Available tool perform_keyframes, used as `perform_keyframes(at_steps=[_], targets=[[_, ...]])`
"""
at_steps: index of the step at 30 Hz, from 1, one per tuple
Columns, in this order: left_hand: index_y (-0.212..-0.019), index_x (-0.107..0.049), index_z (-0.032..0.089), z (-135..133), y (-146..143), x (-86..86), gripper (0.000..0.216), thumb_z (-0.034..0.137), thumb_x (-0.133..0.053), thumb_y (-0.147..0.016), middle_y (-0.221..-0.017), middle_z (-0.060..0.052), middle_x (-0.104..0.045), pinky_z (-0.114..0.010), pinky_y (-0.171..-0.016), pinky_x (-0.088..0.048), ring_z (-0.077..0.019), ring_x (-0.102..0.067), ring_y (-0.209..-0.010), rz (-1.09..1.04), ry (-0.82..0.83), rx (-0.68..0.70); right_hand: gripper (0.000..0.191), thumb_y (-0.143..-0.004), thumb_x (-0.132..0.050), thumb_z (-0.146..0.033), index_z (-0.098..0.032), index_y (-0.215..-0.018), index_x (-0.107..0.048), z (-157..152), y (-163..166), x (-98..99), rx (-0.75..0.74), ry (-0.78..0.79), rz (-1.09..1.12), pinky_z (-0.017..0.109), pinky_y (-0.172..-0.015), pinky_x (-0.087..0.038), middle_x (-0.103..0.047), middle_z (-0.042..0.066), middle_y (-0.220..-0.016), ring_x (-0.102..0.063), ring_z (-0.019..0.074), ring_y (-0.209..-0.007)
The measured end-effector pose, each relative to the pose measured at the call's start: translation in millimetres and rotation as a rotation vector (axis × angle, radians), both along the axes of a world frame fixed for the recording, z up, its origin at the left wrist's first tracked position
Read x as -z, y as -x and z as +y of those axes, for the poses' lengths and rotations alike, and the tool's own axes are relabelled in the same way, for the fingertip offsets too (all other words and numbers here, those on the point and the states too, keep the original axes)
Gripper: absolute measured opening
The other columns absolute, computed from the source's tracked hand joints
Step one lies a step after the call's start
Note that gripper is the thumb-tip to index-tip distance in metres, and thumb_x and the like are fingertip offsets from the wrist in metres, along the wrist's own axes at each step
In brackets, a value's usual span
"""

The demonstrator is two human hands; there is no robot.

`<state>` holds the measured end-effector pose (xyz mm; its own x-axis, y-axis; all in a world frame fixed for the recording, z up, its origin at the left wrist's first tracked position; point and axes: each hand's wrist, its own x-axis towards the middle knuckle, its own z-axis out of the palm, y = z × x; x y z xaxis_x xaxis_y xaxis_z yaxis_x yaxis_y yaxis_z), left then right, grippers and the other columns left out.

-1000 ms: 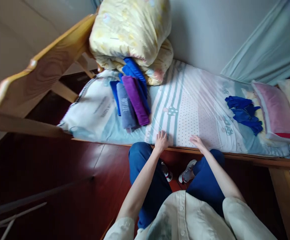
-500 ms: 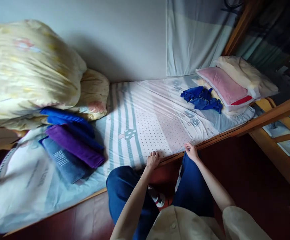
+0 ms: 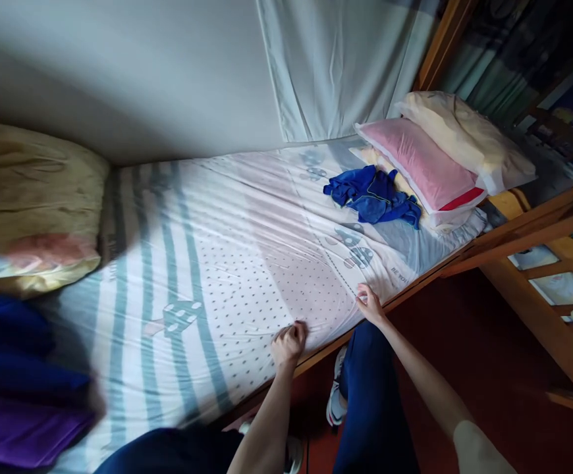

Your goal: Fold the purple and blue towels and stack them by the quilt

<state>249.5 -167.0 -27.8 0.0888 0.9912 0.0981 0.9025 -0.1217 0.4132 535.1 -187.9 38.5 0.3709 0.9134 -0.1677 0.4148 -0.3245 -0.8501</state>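
Note:
My left hand (image 3: 288, 343) rests on the patterned bed sheet (image 3: 247, 276) close to the bed's front edge. Its fingers are curled into a fist, and whatever is inside them, if anything, is hidden. To its right, my right hand (image 3: 370, 304) touches the sheet at the same edge, with thumb and fingers bent but apart. Between the hands the sheet lies over the mattress with dots and pale bands, and creases run across its middle. A crumpled blue garment (image 3: 373, 195) lies farther back on the bed.
Pink (image 3: 425, 161) and cream pillows (image 3: 464, 135) are stacked at the bed's right end. On the left lie yellowish bedding (image 3: 34, 204) and folded blue and purple cloths (image 3: 24, 428). A wooden rail (image 3: 528, 230) slants across the right. A pale curtain (image 3: 336, 66) hangs behind.
The view has swung right and closer to the bed. My left hand has gone from lying over the bed's edge to a fist on the sheet; my right hand's fingers have spread slightly.

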Motion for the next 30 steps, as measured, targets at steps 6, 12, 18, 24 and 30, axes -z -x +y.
perform_keyframes(at_steps=[6,12,18,24,30], targets=[[-0.063,-0.060,0.021,-1.7,4.8,3.3,0.039,0.024,-0.047,-0.101,-0.068,-0.007,-0.067,-0.035,-0.068,-0.044,-0.0211,-0.062,-0.070,-0.019,-0.182,0.136,0.056,-0.081,-0.060,-0.025,-0.022,-0.137,-0.059,140.9,-56.3,-4.2,0.191,-0.099,-0.003,0.037,-0.097,-0.059,-0.061,0.014,-0.146,-0.067,0.0206,-0.110],[-0.067,-0.060,0.023,0.0,4.4,-0.9,0.035,0.026,-0.049,-0.099,-0.068,-0.004,-0.063,-0.037,-0.070,-0.044,-0.0233,-0.061,-0.072,-0.036,-0.193,0.150,0.076,-0.077,-0.062,-0.021,-0.025,-0.151,-0.047,282.2,-120.2,-33.6,0.314,-0.132,0.116,0.039,-0.103,-0.056,-0.049,0.013,-0.157,-0.067,0.0187,-0.110],[-0.070,-0.062,0.024,-1.0,2.7,2.7,0.028,0.023,-0.054,-0.097,-0.069,-0.004,-0.063,-0.037,-0.071,-0.045,-0.0232,-0.061,-0.072,-0.050,-0.228,0.123,0.084,-0.073,-0.064,-0.021,-0.033,-0.153,-0.041,343.7,-146.2,-38.6,0.382,-0.056,0.313,0.036,-0.096,-0.058,-0.057,0.008,-0.147,-0.065,0.0177,-0.117],[-0.070,-0.062,0.023,-0.5,4.0,1.9,0.028,0.022,-0.055,-0.097,-0.069,-0.004,-0.063,-0.036,-0.072,-0.044,-0.0229,-0.061,-0.074,-0.022,-0.206,0.138,0.063,-0.074,-0.064,-0.020,-0.030,-0.135,-0.056,363.2,-155.5,-42.9,0.475,-0.031,0.310,0.030,-0.088,-0.058,-0.070,0.000,-0.110,-0.067,0.0133,-0.096],[-0.066,-0.062,0.023,1.5,3.1,-4.2,0.033,0.021,-0.052,-0.097,-0.068,-0.004,-0.062,-0.035,-0.070,-0.043,-0.0220,-0.060,-0.071,0.007,-0.223,0.158,0.051,-0.077,-0.065,-0.024,-0.024,-0.128,-0.063,338.0,-182.6,-105.5,0.535,-0.436,0.289,0.030,-0.088,-0.055,-0.068,0.000,-0.104,-0.065,0.0129,-0.094]])
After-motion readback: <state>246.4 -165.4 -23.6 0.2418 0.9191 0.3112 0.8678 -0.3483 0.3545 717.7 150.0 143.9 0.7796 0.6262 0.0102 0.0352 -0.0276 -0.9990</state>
